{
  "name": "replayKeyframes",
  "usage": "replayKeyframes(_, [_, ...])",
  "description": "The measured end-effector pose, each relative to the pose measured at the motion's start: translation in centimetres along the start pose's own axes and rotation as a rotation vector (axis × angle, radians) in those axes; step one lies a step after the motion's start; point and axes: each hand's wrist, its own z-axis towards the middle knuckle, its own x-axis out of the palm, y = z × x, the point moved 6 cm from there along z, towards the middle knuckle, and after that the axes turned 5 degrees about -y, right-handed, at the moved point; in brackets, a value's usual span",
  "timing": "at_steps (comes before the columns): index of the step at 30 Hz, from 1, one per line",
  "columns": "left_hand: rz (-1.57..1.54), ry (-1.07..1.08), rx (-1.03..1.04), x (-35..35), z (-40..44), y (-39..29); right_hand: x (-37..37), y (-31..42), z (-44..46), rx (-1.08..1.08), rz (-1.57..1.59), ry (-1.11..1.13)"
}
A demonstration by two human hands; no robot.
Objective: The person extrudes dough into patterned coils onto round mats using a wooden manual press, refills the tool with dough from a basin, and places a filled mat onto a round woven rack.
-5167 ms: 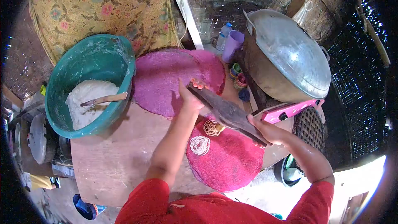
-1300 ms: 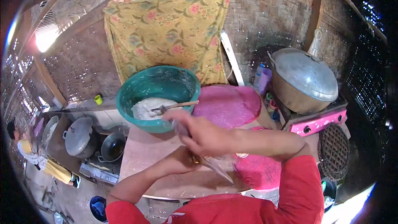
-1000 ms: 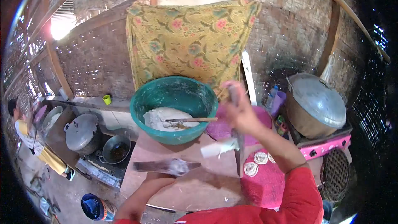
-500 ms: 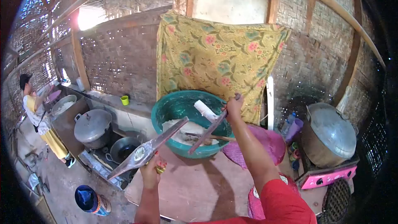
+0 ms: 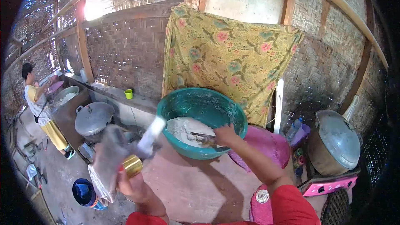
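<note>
My left hand, blurred by motion, is closed round a wooden tool with a brass cylinder at its middle. A white roll sticks up beside the cylinder; what holds it is smeared. My right hand is inside the green basin, closed round a stick whose dark end points left over the white dough. The basin stands at the back of the pinkish table.
Pink mats and a white noodle coil lie right, near a lidded pot on a pink stove. Left are another pot, a blue bucket and a standing person. A patterned cloth hangs behind.
The camera has swung left and up from the mats. My right hand has let go of the bar and gone into the basin onto the stick. The white roll is now beside my left hand.
</note>
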Motion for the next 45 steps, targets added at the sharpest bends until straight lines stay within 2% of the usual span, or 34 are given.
replayKeyframes(1, [0.203, 0.062, 0.138, 0.1, 0.8, -1.1, 1.1, -0.6, 0.0, -0.017, -0.043, 0.142])
replayKeyframes(3, [0.612, 0.085, -0.006, -1.5, 0.2, 1.4, 0.6, -0.9, 0.7, -0.031, -0.086, 0.079])
replayKeyframes(6, [0.704, 0.185, -0.144, -3.1, -1.2, 4.7, -3.3, 0.7, 2.0, -0.097, -0.096, -0.023])
replayKeyframes(8, [0.763, 0.089, -0.490, -6.5, -3.3, 8.6, -3.9, 2.2, 3.7, -0.145, -0.056, -0.052])
replayKeyframes(9, [0.722, 0.072, -0.382, -3.2, -2.7, 5.9, -3.5, 3.0, 4.9, -0.178, -0.047, -0.066])
replayKeyframes(10, [0.725, 0.074, -0.387, -3.6, -2.7, 6.2, -3.0, 3.9, 5.9, -0.212, -0.037, -0.081])
replayKeyframes(12, [0.861, 0.129, -0.808, -6.7, -4.3, 8.4, 0.6, 5.1, 8.1, -0.277, -0.070, -0.065])
replayKeyframes(13, [0.903, 0.147, -0.367, -6.1, -3.8, 8.2, 1.9, 6.1, 8.9, -0.342, -0.106, -0.058])
replayKeyframes(14, [0.908, 0.147, -0.367, -7.2, -4.3, 8.5, 3.0, 6.6, 9.6, -0.344, -0.102, -0.057])
replayKeyframes(16, [0.834, 0.147, -0.545, -7.2, -4.5, 7.9, 4.4, 8.0, 9.9, -0.407, -0.033, -0.041])
replayKeyframes(17, [0.843, 0.154, -0.553, -6.7, -4.3, 7.2, 5.0, 8.3, 9.9, -0.435, -0.021, -0.034])
replayKeyframes(19, [0.960, -0.004, -0.869, -5.3, -4.2, 6.2, 5.4, 9.2, 9.7, -0.450, -0.019, 0.019])
replayKeyframes(21, [1.011, -0.083, -1.018, -5.4, -4.5, 6.1, 5.1, 9.4, 9.2, -0.464, -0.025, 0.058])
replayKeyframes(24, [1.037, 0.092, -0.809, -5.9, -4.4, 6.7, 4.4, 8.5, 7.2, -0.409, 0.059, 0.118])
replayKeyframes(27, [1.075, 0.139, -0.539, -9.0, -4.9, 9.5, 3.1, 6.4, 4.1, -0.272, 0.289, 0.278])
replayKeyframes(28, [1.070, 0.142, -0.529, -8.1, -4.5, 9.4, 1.6, 5.8, 3.2, -0.271, 0.290, 0.267])
replayKeyframes(30, [0.762, 0.155, -0.163, -4.5, -2.4, 7.8, -1.3, 4.5, 1.4, -0.273, 0.309, 0.284])
replayKeyframes(31, [0.757, 0.162, -0.309, -4.5, -2.1, 8.4, -2.6, 3.6, 1.0, -0.273, 0.308, 0.274])
replayKeyframes(32, [0.751, 0.162, -0.304, -4.3, -1.3, 8.7, -3.7, 2.2, 0.7, -0.239, 0.300, 0.286])
replayKeyframes(35, [0.695, 0.467, -0.125, 0.0, 0.7, 10.1, -9.0, -0.9, -0.3, -0.098, 0.453, 0.456])
replayKeyframes(36, [0.676, 0.555, -0.026, 2.6, 1.0, 9.9, -10.2, -2.2, -0.2, -0.228, 0.516, 0.377])
replayKeyframes(37, [0.846, 0.663, 0.067, 4.8, 1.4, 9.9, -11.4, -3.2, -0.2, -0.360, 0.579, 0.296])
replayKeyframes(38, [1.014, 0.768, 0.166, 6.8, 1.8, 9.8, -13.1, -3.6, -0.4, -0.363, 0.575, 0.296])
replayKeyframes(40, [0.879, 0.924, 0.392, 10.1, 1.3, 10.1, -16.6, -3.8, -1.2, -0.207, 0.738, 0.417])
replayKeyframes(41, [0.878, 0.918, 0.402, 11.1, 1.4, 10.4, -17.4, -3.8, -1.0, -0.212, 0.733, 0.408])
replayKeyframes(43, [0.806, 1.087, 0.542, 13.6, 0.0, 10.4, -19.7, -2.7, -1.0, -0.325, 0.719, 0.301])
replayKeyframes(44, [0.798, 1.084, 0.551, 14.6, -0.5, 10.3, -20.2, -2.1, -1.3, -0.321, 0.714, 0.292])
replayKeyframes(45, [0.806, 1.096, 0.526, 15.6, -1.1, 10.4, -22.0, -0.4, -1.8, -0.318, 0.398, 0.111])
